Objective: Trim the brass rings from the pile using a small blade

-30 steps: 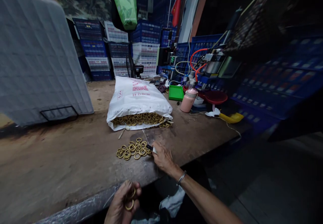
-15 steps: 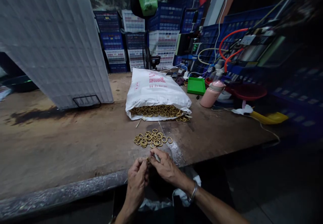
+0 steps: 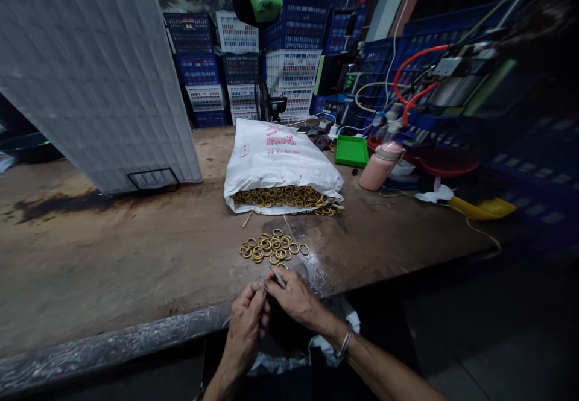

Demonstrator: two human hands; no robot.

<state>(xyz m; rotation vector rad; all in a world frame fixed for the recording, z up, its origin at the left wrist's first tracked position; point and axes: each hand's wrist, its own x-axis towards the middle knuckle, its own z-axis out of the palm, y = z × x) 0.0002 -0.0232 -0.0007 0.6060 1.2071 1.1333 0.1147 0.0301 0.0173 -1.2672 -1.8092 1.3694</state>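
Observation:
My left hand (image 3: 245,322) is closed near the table's front edge, thumb and fingers pinched together. Earlier frames show gold-coloured metal rings in it; now the fingers mostly hide them. Its fingertips meet those of my right hand (image 3: 296,300), which wears a bracelet (image 3: 344,339). That right hand grips a small, slim tool (image 3: 280,281) with a pale body; its exact kind is unclear. Just beyond the hands lies a loose pile of gold-coloured rings (image 3: 266,246). Behind it, a white woven sack (image 3: 283,163) lies with its mouth towards me, full of similar rings.
A tall pale padded panel (image 3: 113,81) stands on the left of the wooden table (image 3: 149,256). To the right are a green tray (image 3: 351,151), a pink bottle (image 3: 380,167), a yellow scoop-like piece (image 3: 484,208) and cables. Stacked crates (image 3: 294,66) line the back.
My right hand has come from the ring pile to meet my left hand, which rose towards it. The view has swung left. Over the last half second the hands have barely moved.

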